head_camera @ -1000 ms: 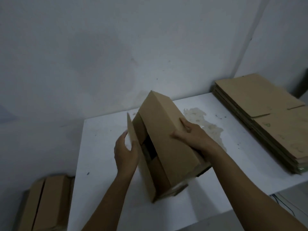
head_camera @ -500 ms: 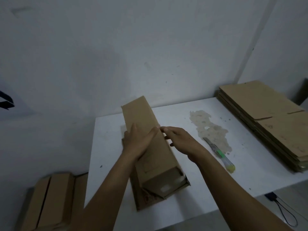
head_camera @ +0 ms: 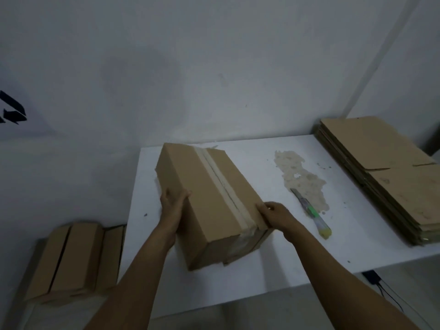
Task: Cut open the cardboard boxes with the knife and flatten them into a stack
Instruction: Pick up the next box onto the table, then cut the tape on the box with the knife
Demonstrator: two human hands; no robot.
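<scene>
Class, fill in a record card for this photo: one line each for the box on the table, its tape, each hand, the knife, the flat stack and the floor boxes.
box: closed, lying on the white table, taped seam up
tape: pale strip along the top, wrapping over the near end
left hand: flat against the box's left side
right hand: fingers curled on the box's right top edge
knife: on the table right of the box, untouched
flat stack: at the table's right end
floor boxes: assembled, left of the table
</scene>
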